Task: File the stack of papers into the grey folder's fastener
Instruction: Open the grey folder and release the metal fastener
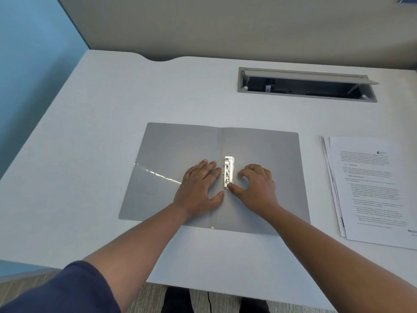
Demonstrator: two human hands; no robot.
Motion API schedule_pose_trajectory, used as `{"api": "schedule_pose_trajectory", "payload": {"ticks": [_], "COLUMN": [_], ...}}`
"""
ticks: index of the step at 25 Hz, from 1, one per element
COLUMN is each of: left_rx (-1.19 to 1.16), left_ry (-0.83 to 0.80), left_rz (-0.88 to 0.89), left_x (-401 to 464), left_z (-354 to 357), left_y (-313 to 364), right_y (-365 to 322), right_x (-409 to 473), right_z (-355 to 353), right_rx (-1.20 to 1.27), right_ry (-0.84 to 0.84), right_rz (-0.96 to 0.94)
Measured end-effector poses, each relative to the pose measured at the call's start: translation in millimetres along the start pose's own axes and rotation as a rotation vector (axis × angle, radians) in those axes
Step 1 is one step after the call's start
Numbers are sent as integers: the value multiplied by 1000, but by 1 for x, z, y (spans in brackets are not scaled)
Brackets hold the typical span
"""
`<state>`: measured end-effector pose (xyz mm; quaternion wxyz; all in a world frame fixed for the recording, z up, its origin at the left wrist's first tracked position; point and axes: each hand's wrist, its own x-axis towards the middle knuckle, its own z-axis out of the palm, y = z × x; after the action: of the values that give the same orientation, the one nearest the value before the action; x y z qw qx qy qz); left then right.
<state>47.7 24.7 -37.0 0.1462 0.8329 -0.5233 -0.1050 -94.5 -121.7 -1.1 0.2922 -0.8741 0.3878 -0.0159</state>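
The grey folder [266, 150] lies open and flat on the white desk, its silver metal fastener [228, 171] running along the spine on the right leaf. My left hand [198, 189] presses flat on the left leaf beside the spine, fingers spread. To the fastener's right rests my right hand [257, 186], fingers curled, its thumb tip touching the fastener's lower end. The stack of printed papers [370, 190] sits apart on the desk, right of the folder, slightly fanned at its left edge.
An open cable hatch [306, 86] is sunk into the white desk [112, 109] behind the folder. A beige partition rises at the back and a blue wall stands on the left. The desk's front edge is close to my body.
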Motion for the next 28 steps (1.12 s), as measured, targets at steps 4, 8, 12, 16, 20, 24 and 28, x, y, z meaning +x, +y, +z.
{"api": "schedule_pose_trajectory", "payload": {"ticks": [4,8,12,16,20,24,28], "left_rx": [-1,28,68,80,91,86,79], "left_ry": [-24,-30,-32,-38,-38,-38,-41], "left_rz": [0,-2,1,1,5,4,0], "left_x": [0,2,3,3,3,3,3], "left_z": [-2,-1,-1,-1,0,-2,-2], "left_y": [0,1,1,2,2,3,3], "right_y": [-13,-16,-15,-15,-15,-12,-13], "right_x": [5,7,9,10,10,10,11], "right_z": [5,4,5,8,9,7,1], "right_rx": [45,70,91,99,119,162,239], "right_ry": [-44,-48,-40,-25,-27,-40,-24], "right_rz": [114,143,153,141,143,144,151]}}
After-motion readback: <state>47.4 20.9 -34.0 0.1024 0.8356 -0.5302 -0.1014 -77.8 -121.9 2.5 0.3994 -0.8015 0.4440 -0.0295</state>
